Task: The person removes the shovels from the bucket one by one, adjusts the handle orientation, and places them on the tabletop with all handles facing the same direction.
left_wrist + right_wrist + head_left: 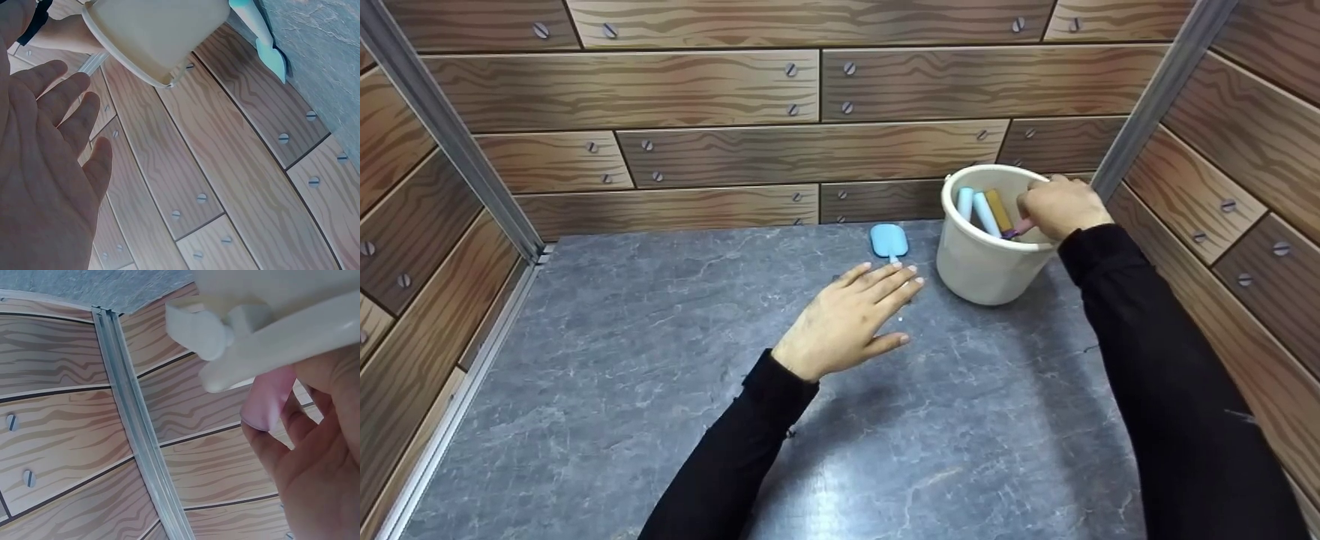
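Note:
A white bucket (994, 270) stands at the back right, with two light blue handles (984, 214) and a brown piece (997, 208) sticking up inside. Over its right rim, my right hand (1065, 206) grips a pink handle (1024, 226), whose purple lower part dips into the bucket. The right wrist view shows the pink handle (270, 399) between the curled fingers, just beside the rim. My left hand (851, 319) hovers palm down with fingers spread, holding nothing. Past its fingertips lies a light blue spatula-like tool (889, 240), its handle mostly hidden by that hand.
The grey marbled tabletop (622, 360) is enclosed by wood-patterned panels (697, 90) at the back and both sides. Metal corner posts (1147, 97) rise at the back corners, the right one close behind the bucket.

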`<action>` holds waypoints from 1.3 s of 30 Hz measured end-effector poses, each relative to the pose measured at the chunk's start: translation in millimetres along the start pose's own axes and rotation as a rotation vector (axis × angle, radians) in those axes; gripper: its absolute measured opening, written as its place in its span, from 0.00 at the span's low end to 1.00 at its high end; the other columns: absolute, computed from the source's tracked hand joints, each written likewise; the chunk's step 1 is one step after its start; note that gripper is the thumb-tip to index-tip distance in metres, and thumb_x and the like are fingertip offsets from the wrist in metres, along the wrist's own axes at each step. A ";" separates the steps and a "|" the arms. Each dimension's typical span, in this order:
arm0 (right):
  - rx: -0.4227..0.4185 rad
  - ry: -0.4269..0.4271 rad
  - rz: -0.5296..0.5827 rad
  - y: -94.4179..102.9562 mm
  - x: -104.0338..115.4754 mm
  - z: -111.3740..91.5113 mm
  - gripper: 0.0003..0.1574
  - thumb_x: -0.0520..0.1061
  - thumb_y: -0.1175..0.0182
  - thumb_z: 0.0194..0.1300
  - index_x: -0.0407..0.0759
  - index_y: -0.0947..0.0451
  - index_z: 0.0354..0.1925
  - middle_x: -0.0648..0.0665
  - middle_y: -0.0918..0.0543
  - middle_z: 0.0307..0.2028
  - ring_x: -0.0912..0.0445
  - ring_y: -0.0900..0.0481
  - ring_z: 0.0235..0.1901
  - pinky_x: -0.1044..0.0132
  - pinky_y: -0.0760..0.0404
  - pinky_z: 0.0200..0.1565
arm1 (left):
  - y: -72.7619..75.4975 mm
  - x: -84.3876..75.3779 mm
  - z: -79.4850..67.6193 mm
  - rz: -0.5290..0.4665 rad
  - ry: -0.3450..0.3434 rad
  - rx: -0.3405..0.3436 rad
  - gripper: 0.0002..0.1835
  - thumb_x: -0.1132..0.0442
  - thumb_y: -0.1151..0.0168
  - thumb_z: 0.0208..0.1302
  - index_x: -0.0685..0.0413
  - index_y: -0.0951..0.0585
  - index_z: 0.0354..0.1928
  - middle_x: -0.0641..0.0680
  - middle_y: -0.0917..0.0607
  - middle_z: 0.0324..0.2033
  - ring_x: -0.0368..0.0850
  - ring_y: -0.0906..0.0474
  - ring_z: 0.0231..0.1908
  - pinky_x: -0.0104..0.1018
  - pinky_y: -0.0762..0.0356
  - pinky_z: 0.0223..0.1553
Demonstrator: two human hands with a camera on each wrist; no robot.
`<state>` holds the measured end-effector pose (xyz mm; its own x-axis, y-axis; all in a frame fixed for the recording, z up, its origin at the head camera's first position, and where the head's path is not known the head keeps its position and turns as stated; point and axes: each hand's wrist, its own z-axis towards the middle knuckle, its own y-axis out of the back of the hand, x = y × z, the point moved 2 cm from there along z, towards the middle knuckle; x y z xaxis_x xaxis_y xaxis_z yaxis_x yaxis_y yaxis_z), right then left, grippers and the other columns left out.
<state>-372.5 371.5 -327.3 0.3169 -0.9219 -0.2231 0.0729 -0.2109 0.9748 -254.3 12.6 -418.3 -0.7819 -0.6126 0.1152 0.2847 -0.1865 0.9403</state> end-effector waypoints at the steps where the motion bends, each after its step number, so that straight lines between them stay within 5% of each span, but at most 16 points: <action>1: -0.005 -0.006 0.008 -0.5 -1.8 -0.6 0.08 0.39 0.32 0.76 0.36 0.09 0.43 0.27 0.09 0.47 0.23 0.12 0.50 0.24 0.10 0.52 | 0.2 0.0 0.1 -0.002 -0.001 -0.001 0.43 0.33 0.43 0.91 0.45 0.37 0.95 0.49 0.32 0.93 0.48 0.36 0.93 0.51 0.38 0.97; 4: -0.024 -0.018 0.026 -2.1 -6.5 -2.2 0.09 0.41 0.28 0.74 0.33 0.10 0.40 0.25 0.07 0.44 0.22 0.12 0.46 0.23 0.09 0.51 | 0.6 0.0 0.3 -0.003 -0.004 -0.001 0.43 0.33 0.44 0.91 0.45 0.37 0.95 0.50 0.31 0.93 0.49 0.35 0.93 0.52 0.38 0.96; 9: -0.052 -0.017 0.063 -4.3 -12.7 -6.6 0.30 0.61 0.25 0.71 0.32 0.10 0.37 0.24 0.08 0.40 0.22 0.12 0.42 0.22 0.10 0.50 | 1.2 -0.5 -0.2 0.008 -0.009 0.005 0.43 0.31 0.47 0.92 0.45 0.37 0.95 0.50 0.31 0.93 0.49 0.35 0.93 0.52 0.38 0.97; 12: -0.068 -0.003 0.078 -3.9 -14.6 -7.8 0.31 0.63 0.25 0.69 0.34 0.09 0.36 0.26 0.08 0.38 0.24 0.11 0.40 0.23 0.10 0.47 | 1.6 -0.4 -1.3 0.009 -0.006 0.008 0.43 0.31 0.48 0.92 0.45 0.37 0.95 0.50 0.31 0.93 0.49 0.36 0.93 0.52 0.38 0.96; 27: -0.083 0.008 0.141 11.3 -7.3 -13.7 0.07 0.38 0.23 0.70 0.34 0.05 0.43 0.28 0.05 0.46 0.31 0.10 0.46 0.31 0.10 0.51 | 4.6 6.4 -3.4 -0.009 0.011 0.002 0.43 0.33 0.43 0.91 0.45 0.36 0.95 0.49 0.32 0.93 0.47 0.36 0.93 0.52 0.40 0.97; 33: -0.096 0.047 0.165 18.3 -7.5 -10.4 0.09 0.36 0.25 0.73 0.29 0.07 0.46 0.26 0.05 0.47 0.31 0.07 0.46 0.32 0.08 0.53 | 5.2 8.8 -5.5 -0.018 0.016 0.003 0.42 0.33 0.44 0.91 0.46 0.35 0.95 0.50 0.31 0.93 0.48 0.35 0.93 0.53 0.39 0.97; 39: -0.104 0.001 0.339 24.7 -13.3 -10.2 0.10 0.35 0.28 0.80 0.27 0.07 0.53 0.24 0.05 0.52 0.29 0.06 0.54 0.31 0.09 0.57 | 7.8 11.5 -6.0 -0.023 0.017 -0.012 0.42 0.33 0.44 0.91 0.46 0.34 0.94 0.51 0.29 0.92 0.49 0.34 0.92 0.55 0.38 0.97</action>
<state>-365.2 381.9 -300.3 0.3402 -0.9335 0.1129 0.0598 0.1413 0.9882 -257.8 -0.5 -411.6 -0.7787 -0.6212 0.0877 0.2736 -0.2104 0.9386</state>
